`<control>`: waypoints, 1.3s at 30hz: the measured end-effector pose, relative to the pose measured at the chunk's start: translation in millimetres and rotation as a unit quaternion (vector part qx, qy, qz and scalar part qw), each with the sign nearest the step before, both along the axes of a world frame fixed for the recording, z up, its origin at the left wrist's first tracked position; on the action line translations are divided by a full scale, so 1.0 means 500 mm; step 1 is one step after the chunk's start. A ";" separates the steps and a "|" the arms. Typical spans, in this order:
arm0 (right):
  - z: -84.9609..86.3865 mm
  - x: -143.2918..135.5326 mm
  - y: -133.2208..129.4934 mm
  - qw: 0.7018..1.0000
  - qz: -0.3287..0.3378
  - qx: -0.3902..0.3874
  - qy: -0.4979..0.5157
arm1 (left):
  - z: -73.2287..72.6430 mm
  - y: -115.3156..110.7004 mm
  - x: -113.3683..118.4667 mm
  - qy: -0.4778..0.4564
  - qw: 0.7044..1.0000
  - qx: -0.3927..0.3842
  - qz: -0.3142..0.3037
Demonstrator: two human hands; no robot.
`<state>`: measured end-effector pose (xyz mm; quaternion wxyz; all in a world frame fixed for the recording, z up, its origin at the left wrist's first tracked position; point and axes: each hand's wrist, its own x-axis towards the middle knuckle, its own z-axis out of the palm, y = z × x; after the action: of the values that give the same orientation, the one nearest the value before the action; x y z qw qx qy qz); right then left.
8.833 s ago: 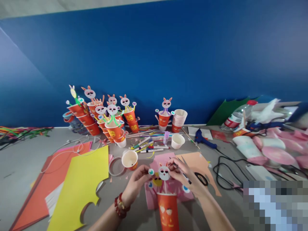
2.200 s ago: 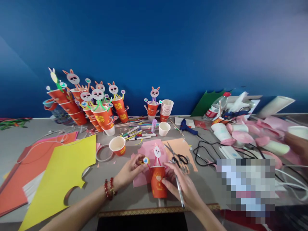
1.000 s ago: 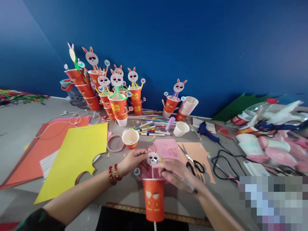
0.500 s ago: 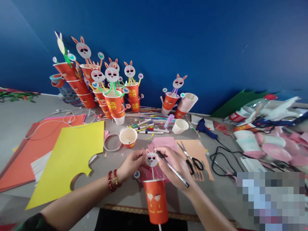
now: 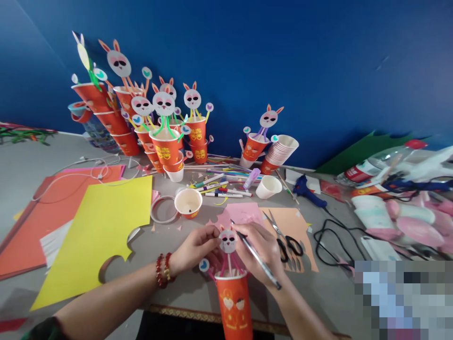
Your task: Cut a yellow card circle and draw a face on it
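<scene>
A small white paper rabbit head [image 5: 227, 242] with dark eyes, pink cheeks and pink ears stands on pink stems above an orange-red paper cup [image 5: 234, 304]. My left hand [image 5: 198, 248] pinches the head at its left edge. In my right hand [image 5: 264, 248] is a pen [image 5: 255, 257] with a clear barrel and black ends, its upper end slanting toward the rabbit's right ear. Whether the pen touches the paper I cannot tell. A white disc with a blue heart [image 5: 204, 265] sticks out left of the cup, below my left fingers.
Similar rabbit cups [image 5: 164, 141] stand along the blue wall. Yellow paper [image 5: 116, 222] lies to the left, scissors [image 5: 283, 238] on orange paper to the right. Markers [image 5: 226, 193], a tape roll [image 5: 164, 209], an open cup [image 5: 188, 202] and a blue glue gun [image 5: 309, 191] lie beyond my hands.
The rabbit cup sits slightly lower and further right in view, and the stick under it has left the frame. Both hands keep their hold while the whole view shifts a little.
</scene>
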<state>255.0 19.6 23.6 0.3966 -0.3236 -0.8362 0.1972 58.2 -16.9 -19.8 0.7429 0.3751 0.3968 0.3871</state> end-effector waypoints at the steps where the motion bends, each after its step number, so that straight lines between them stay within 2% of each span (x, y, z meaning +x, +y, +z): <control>1: 0.003 0.004 0.000 1.000 -0.002 -0.010 0.008 | 0.002 -0.002 0.000 0.006 1.000 0.005 -0.003; 10: -0.008 0.016 -0.020 0.982 -0.014 -0.168 0.081 | 0.010 0.003 -0.009 0.037 0.995 0.093 0.003; 17: -0.006 0.004 -0.028 0.968 0.000 -0.228 0.106 | 0.006 0.004 -0.012 -0.004 0.998 0.068 0.002; 25: 0.004 -0.006 -0.032 0.965 0.022 -0.250 0.080 | 0.007 0.003 -0.013 0.012 0.996 0.094 0.002; 33: -0.002 -0.007 -0.034 0.964 0.038 -0.253 0.078 | 0.009 -0.004 -0.014 0.051 0.993 0.105 -0.019; 36: 0.001 -0.006 -0.032 0.967 0.044 -0.238 0.077 | 0.021 -0.005 -0.015 0.104 0.983 0.143 -0.040; 39: 0.003 -0.005 -0.030 0.969 0.050 -0.230 0.069 | 0.037 -0.005 -0.018 0.175 0.962 0.195 -0.080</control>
<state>252.5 4.5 25.3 0.3583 -0.3497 -0.7537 0.4257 49.4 -19.3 -1.4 0.6027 0.6053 0.4061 0.3248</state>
